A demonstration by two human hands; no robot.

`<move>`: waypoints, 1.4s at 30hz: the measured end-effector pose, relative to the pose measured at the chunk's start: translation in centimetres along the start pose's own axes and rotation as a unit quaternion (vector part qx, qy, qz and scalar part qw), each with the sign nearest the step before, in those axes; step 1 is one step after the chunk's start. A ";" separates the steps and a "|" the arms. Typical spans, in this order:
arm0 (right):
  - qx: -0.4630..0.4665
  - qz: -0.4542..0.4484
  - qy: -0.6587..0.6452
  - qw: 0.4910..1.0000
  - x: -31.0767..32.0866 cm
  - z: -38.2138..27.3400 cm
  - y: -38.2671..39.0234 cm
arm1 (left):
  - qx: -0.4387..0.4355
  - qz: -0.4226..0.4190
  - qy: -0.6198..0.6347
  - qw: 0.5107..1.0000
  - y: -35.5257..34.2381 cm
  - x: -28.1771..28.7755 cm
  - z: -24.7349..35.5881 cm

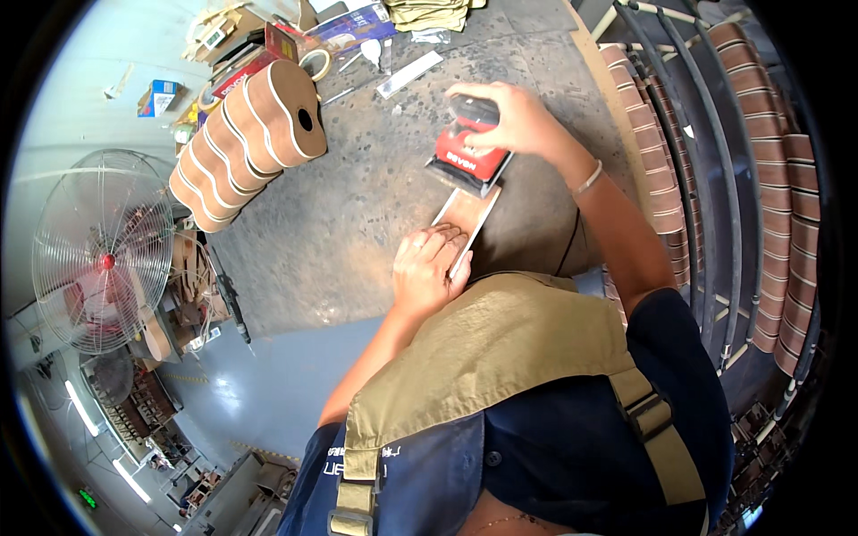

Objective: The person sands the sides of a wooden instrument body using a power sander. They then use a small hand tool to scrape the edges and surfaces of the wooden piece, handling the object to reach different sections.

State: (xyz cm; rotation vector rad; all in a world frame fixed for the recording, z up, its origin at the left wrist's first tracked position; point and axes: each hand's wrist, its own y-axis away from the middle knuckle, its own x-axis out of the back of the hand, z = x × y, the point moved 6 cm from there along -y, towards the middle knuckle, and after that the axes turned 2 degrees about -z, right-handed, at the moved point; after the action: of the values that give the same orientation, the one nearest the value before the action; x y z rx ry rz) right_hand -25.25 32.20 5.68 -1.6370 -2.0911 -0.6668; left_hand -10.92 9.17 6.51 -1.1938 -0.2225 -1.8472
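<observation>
One wooden piece (468,211) lies on the bench (357,170) beneath the left hand (431,261), its near end held by bent, close-set fingers. The right hand (511,116), thumb and fingers spread, grips a red-and-black sander (466,143) at the piece's far end; white lettering (461,162) crosses the sander's red front.

Bench (357,161), left edge: stack of curvy brown wooden pieces (259,134), pale edging. Toward far left corner: red box (281,42), tape roll (328,62), purple box (356,27). Near far edge: flat white strip (410,74), folded yellowish cloth (433,13). Off left edge: big wire-cage fan (107,261). Off right edge: pipe rack (662,11), rows of brown striped panels (749,89).
</observation>
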 end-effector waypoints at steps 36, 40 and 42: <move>0.009 0.191 0.205 0.960 1.9 -2.1 7.7 | 0.017 0.046 0.015 0.999 0.9 0.2 -0.1; 0.023 0.197 0.175 0.964 2.2 -4.4 8.6 | 0.017 0.042 0.003 0.999 0.9 0.1 -0.1; 0.060 0.176 0.152 0.971 0.7 -6.9 9.3 | 0.014 0.041 0.003 0.999 0.9 0.1 -0.3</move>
State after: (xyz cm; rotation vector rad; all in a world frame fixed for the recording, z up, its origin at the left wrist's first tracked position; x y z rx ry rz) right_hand -16.22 30.54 12.85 -1.6608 -1.5467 -0.6127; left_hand -10.39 8.42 6.18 -1.1621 -0.1922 -1.7699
